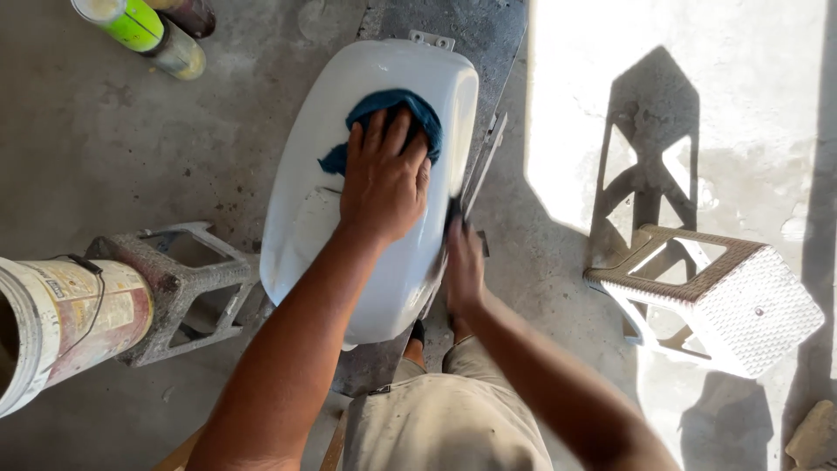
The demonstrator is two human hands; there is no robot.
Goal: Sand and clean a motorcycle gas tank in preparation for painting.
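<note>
The left hand (pixel 384 179) presses a blue cloth (pixel 388 118) flat on the white tank (pixel 366 279), mid-wipe (right hand (pixel 462 266) grips the tank's right edge). Next, I judge, the cloth needs sliding toward the near, unwiped end

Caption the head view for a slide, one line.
Left hand presses a blue cloth onto a glossy white tank; right hand steadies its edge.

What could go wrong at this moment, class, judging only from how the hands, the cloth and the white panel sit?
1. The white panel is steadied only by the right hand at its edge; it might slip.
2. The left hand presses the blue cloth on the gloss; grit from the dusty floor could scratch it.
</note>
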